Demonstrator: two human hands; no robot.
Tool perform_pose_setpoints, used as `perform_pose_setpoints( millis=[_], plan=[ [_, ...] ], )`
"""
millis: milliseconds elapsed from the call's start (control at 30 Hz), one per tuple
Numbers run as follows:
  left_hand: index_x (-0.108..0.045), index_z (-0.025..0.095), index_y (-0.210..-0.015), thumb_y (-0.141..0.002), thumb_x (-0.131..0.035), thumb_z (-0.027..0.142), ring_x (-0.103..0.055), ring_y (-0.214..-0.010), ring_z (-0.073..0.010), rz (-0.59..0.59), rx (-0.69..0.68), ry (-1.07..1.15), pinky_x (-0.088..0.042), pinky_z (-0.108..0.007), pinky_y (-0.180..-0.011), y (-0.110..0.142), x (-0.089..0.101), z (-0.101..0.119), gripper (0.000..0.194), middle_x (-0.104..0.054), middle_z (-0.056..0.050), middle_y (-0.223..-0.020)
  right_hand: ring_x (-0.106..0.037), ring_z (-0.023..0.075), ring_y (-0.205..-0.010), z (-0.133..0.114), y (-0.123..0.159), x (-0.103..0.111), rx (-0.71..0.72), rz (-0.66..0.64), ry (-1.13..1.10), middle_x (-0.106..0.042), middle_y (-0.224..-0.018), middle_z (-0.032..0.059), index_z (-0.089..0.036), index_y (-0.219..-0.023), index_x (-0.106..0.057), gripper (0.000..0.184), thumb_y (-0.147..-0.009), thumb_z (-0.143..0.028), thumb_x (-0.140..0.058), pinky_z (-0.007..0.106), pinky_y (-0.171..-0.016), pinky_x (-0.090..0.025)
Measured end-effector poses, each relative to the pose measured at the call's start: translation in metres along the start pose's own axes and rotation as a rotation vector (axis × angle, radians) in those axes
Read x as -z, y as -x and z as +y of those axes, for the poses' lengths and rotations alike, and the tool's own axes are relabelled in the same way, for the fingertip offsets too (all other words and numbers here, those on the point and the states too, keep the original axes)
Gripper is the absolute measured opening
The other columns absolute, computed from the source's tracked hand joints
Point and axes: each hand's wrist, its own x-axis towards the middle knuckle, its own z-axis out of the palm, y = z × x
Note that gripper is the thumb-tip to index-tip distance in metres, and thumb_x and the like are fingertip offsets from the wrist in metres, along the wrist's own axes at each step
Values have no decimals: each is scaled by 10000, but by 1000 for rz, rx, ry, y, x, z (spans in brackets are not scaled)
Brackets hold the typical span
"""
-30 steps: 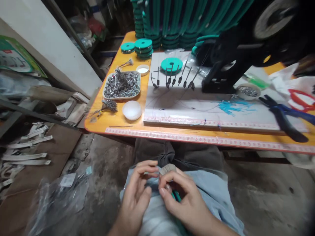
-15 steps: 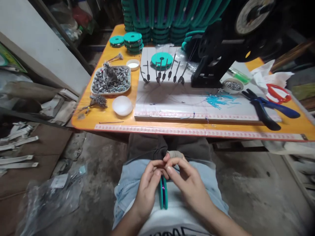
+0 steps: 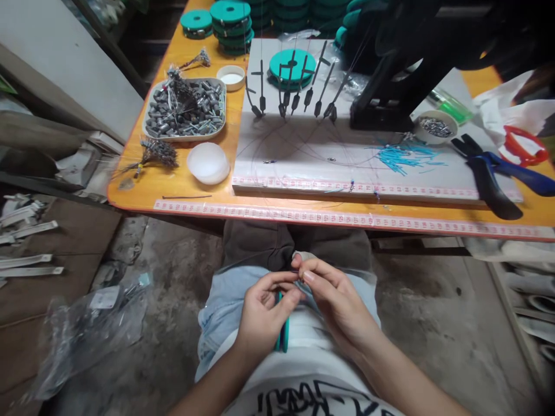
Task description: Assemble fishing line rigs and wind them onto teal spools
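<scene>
A teal spool (image 3: 282,338) stands on edge in my lap between my two hands. My left hand (image 3: 262,312) curls round its left side, with thumb and fingers pinched at the top. My right hand (image 3: 336,300) pinches at the same spot; a grey wrap shows on one fingertip. A thin line seems to run from the pinch, too fine to follow. Both hands sit below the front edge of the orange table (image 3: 143,190).
On the table lie a white work board (image 3: 303,162) with upright black pins, a tray of grey metal pieces (image 3: 186,110), a white lid (image 3: 208,163), teal spool stacks (image 3: 229,17), blue strands (image 3: 403,157), black-and-blue pliers (image 3: 494,179), red scissors (image 3: 522,147) and a black machine stand (image 3: 390,86). Plastic bags (image 3: 87,329) lie on the floor.
The view has tilted down and left, so the table sits higher in the picture. My hands stay pinched over the spool, which has sunk lower between them.
</scene>
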Motion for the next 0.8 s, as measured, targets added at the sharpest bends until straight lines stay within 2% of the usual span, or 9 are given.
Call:
perform_pose_setpoints(
  millis=[100, 200, 333, 567, 667, 800],
  plan=[
    [-744, 172, -880, -726, -816, 388, -567, -572, -119, 33, 1, 22, -482, -239, -623, -1, -2, -1, 275, -640, 2, -603, -557, 156, -889, 0, 1, 0, -11, -21, -17, -600, -1065, 48, -204, -782, -676, 192, -829, -382, -733, 245, -743, -473],
    [-767, 186, -826, -701, -837, 369, -480, -524, -81, 65, -2, 40, -439, -212, -574, -3, -4, 0, 233, -605, 24, -581, -562, 167, -945, 1, 1, 1, -13, -23, -12, -603, -1063, 43, -208, -773, -680, 192, -826, -384, -734, 264, -819, -473],
    [-778, 194, -773, -682, -854, 362, -491, -570, -85, 101, -1, 57, -430, -201, -593, -3, -6, 0, 205, -600, 20, -586, -545, 180, -1065, 1, 2, 2, -6, -12, 18, -619, -1072, 34, -215, -782, -697, 176, -818, -381, -746, 283, -947, -422],
    [-767, 203, -768, -700, -848, 332, -601, -728, -121, 88, -19, 77, -483, -205, -704, -1, -4, -1, 167, -714, -26, -766, -562, 152, -909, 1, 3, 3, -49, -85, -48, -592, -1045, 26, -206, -783, -674, 190, -836, -382, -723, 284, -881, -431],
    [-764, 203, -775, -692, -856, 338, -601, -735, -118, 94, -33, 85, -479, -189, -676, -1, -2, -2, 183, -713, -25, -783, -562, 171, -997, 1, 3, 9, 52, -82, 124, -593, -1082, 22, -227, -820, -660, 156, -865, -370, -699, 302, -916, -416],
    [-770, 197, -762, -683, -865, 333, -626, -710, -114, 111, -30, 101, -495, -173, -657, -1, 1, -3, 183, -736, -36, -770, -519, 177, -1123, -6, 5, 15, 316, -49, 572, -601, -1081, 17, -248, -847, -638, 59, -900, -276, -644, 315, -984, -364]
  ],
)
